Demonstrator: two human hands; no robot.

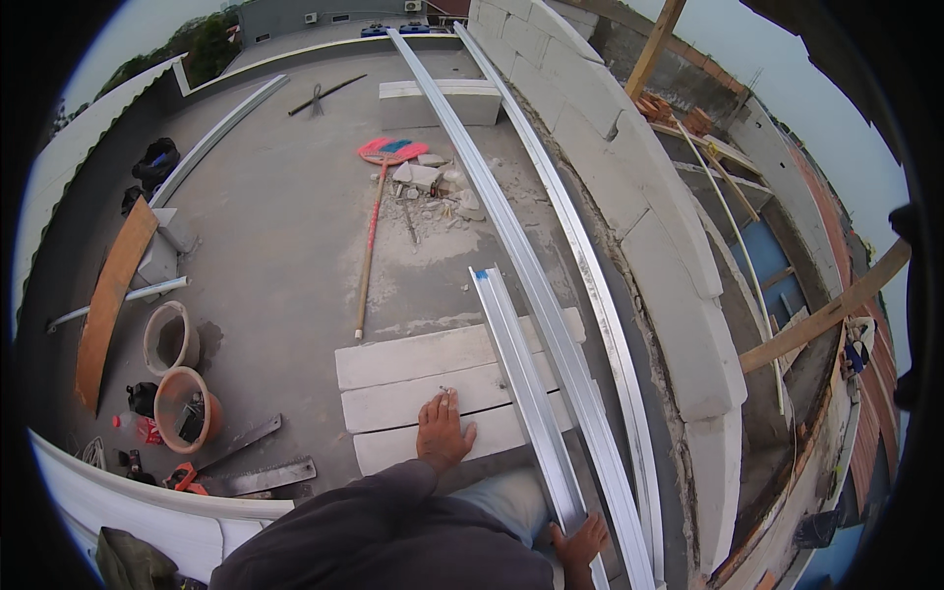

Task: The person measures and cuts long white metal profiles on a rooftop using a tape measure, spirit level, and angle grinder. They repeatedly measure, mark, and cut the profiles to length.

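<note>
The main risk seemed to be the short metal channel [519, 379] slipping sideways. It lay across the pale blocks [413, 366], its far end, marked with blue, reaching beyond them, and only the right hand [580, 541] steadied it; a shift of the person's weight might have swung that far end around. It could then have knocked the long metal channel [492, 202] just to its right, and perhaps the outer metal channel [588, 270] past that. The blocks lay side by side with narrow gaps, so one could have rocked if the left hand [444, 433] pressed hard near an edge. Thin sheet edges might also have cut bare fingers sliding along them.

The short channel ran to the right of the left hand, apart from it, and passed under the right hand near its lower end. The right hand grasped it, thumb on the left and fingers over the right side. The left hand rested palm down on the blocks, clasping nothing clearly; whether the speck at its fingertips was held could not be told.
</note>
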